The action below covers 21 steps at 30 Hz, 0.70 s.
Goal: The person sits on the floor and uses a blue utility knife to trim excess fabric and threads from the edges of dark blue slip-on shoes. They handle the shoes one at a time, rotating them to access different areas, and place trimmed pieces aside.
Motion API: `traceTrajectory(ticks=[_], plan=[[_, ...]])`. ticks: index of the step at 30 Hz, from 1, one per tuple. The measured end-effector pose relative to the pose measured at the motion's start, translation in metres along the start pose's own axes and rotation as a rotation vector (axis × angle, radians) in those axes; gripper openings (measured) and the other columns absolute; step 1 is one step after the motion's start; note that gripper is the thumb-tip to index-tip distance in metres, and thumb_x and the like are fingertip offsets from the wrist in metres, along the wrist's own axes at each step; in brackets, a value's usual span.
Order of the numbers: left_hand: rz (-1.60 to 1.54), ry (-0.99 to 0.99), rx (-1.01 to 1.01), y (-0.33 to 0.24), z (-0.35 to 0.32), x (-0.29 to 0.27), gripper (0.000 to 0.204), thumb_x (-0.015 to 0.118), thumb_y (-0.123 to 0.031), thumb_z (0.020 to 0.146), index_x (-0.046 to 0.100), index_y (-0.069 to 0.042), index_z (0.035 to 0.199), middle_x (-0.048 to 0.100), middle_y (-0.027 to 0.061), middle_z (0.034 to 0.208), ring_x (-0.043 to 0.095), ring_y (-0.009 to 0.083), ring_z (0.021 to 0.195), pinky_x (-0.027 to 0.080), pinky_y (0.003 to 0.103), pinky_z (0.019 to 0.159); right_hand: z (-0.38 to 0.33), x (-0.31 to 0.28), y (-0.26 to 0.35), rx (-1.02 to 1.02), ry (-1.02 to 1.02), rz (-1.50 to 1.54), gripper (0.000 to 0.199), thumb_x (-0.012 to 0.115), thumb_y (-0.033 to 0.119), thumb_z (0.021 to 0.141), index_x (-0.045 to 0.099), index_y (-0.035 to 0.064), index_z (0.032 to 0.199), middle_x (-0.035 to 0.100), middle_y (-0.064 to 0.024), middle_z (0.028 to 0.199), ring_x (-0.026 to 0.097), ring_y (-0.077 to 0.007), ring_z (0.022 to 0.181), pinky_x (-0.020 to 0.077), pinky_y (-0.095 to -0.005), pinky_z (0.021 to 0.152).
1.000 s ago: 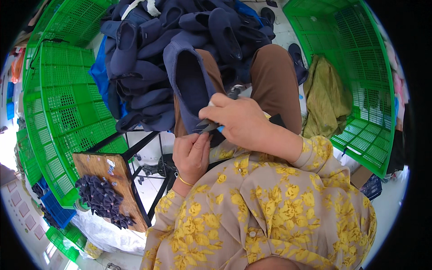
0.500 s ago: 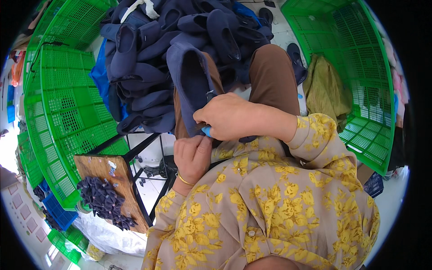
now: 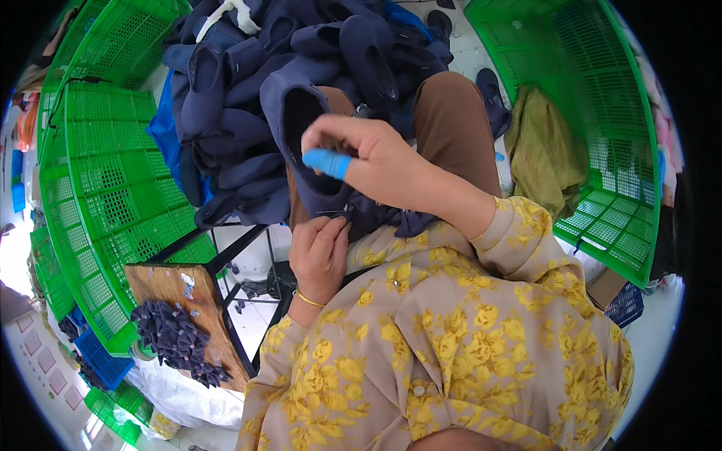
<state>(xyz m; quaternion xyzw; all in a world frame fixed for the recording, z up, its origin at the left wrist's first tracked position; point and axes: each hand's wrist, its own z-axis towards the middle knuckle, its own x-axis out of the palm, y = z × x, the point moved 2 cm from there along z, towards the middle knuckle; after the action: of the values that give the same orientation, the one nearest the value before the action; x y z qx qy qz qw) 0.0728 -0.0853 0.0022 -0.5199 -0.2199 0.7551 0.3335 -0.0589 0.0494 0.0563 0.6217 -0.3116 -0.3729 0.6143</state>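
Observation:
A navy fabric slip-on shoe (image 3: pixel 284 113) lies across my knee, its opening facing up. My left hand (image 3: pixel 320 252) is closed at the shoe's near end, fingertips pinching its edge. A thin needle-like line (image 3: pixel 331 213) shows just above those fingertips. Over the shoe's opening is my right hand (image 3: pixel 350 154), raised clear of the edge, with blue tape (image 3: pixel 327 162) around its thumb. Its fingers curl toward the thumb, slightly blurred, and anything held between them is too small to make out. Dark bow-like fabric pieces (image 3: pixel 410 222) rest in my lap beside the shoe.
A heap of navy shoes (image 3: pixel 241 131) fills the floor ahead. Green plastic crates stand at left (image 3: pixel 120 158) and right (image 3: pixel 602 113). A wooden-topped stool (image 3: pixel 162 282) at my left bears a pile of small dark fabric pieces (image 3: pixel 173 338). Olive cloth (image 3: pixel 545 143) hangs by the right crate.
My right hand has risen away from the shoe's near edge and my left hand, up over the opening. The shoe has shifted slightly left. My left hand stays nearly in place.

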Motion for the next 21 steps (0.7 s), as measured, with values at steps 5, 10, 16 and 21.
traceTrajectory(ticks=[5,10,16,21], plan=[[0.089,-0.014,0.086,-0.001,0.002,0.0,0.025,0.078,0.0,0.069,0.07,-0.004,0.093,0.064,0.0079,0.087,0.059,0.0259,0.073,0.046,0.034,0.064,-0.016,0.013,-0.01,0.035,0.398,-0.744,0.022,0.064,0.008,0.076,0.069,0.0081,0.097,0.068,-0.0113,0.088,0.066,-0.0306,0.083,0.052,-0.0399,0.071],[0.126,0.003,0.21,-0.004,0.005,-0.004,0.03,0.078,0.004,0.066,0.069,-0.002,0.094,0.064,0.0103,0.085,0.059,0.0273,0.072,0.046,0.034,0.063,-0.004,0.019,-0.005,0.163,0.669,-0.904,0.021,0.065,0.01,0.075,0.067,0.0039,0.095,0.069,-0.0167,0.083,0.068,-0.0333,0.085,0.0524,-0.0431,0.071],[0.109,-0.043,0.167,-0.003,0.002,-0.002,0.03,0.077,0.005,0.067,0.069,-0.002,0.095,0.064,0.011,0.087,0.06,0.0286,0.074,0.048,0.035,0.066,-0.007,0.016,0.001,0.036,0.622,-0.808,0.02,0.064,0.007,0.075,0.065,0.005,0.095,0.065,-0.0147,0.091,0.065,-0.0346,0.082,0.0515,-0.0425,0.071],[0.102,0.083,0.159,0.003,0.003,0.006,0.028,0.076,0.005,0.068,0.07,-0.003,0.095,0.064,0.01,0.088,0.059,0.0284,0.075,0.048,0.035,0.066,0.002,0.027,-0.01,-0.257,0.155,-0.222,0.014,0.059,0.0,0.083,0.061,0.0068,0.095,0.055,-0.0053,0.095,0.058,-0.0204,0.076,0.0465,-0.0303,0.067]])
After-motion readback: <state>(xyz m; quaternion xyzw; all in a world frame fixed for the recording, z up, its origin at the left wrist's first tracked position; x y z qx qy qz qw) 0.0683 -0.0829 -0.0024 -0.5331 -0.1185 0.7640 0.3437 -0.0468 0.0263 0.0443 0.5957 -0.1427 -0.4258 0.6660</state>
